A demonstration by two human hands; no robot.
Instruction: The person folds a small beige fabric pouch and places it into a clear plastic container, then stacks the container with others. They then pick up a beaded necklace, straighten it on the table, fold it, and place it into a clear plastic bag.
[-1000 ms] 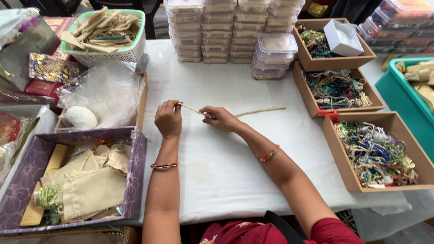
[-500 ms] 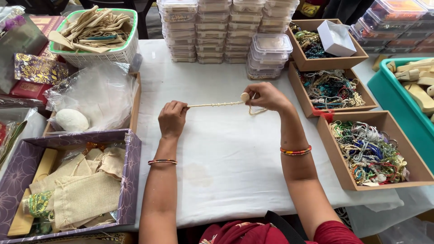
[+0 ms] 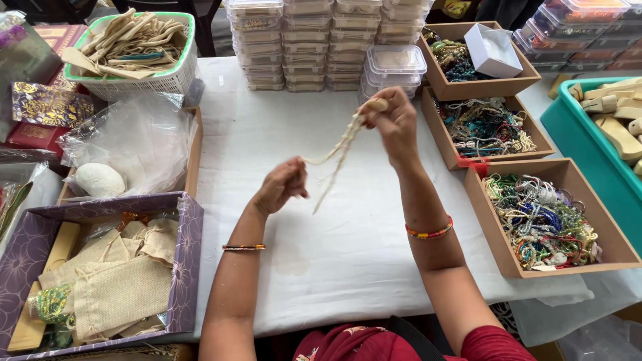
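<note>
From the head view, the right hand point(image 3: 396, 120) is raised above the white-covered counter point(image 3: 348, 254), fingers pinched shut on the top of a cream beaded string point(image 3: 342, 148) that hangs folded in 2 strands. The left hand point(image 3: 284, 184), lower and nearer the body, is closed around the string's other end. Behind the hands stand stacks of clear lidded containers point(image 3: 314, 40). To the right sit 3 brown cardboard trays point(image 3: 498, 227) of tangled colourful jewellery. To the left, a purple box point(image 3: 190, 267) holds burlap pouches point(image 3: 120, 287), near a crumpled clear plastic bag point(image 3: 134, 144).
</note>
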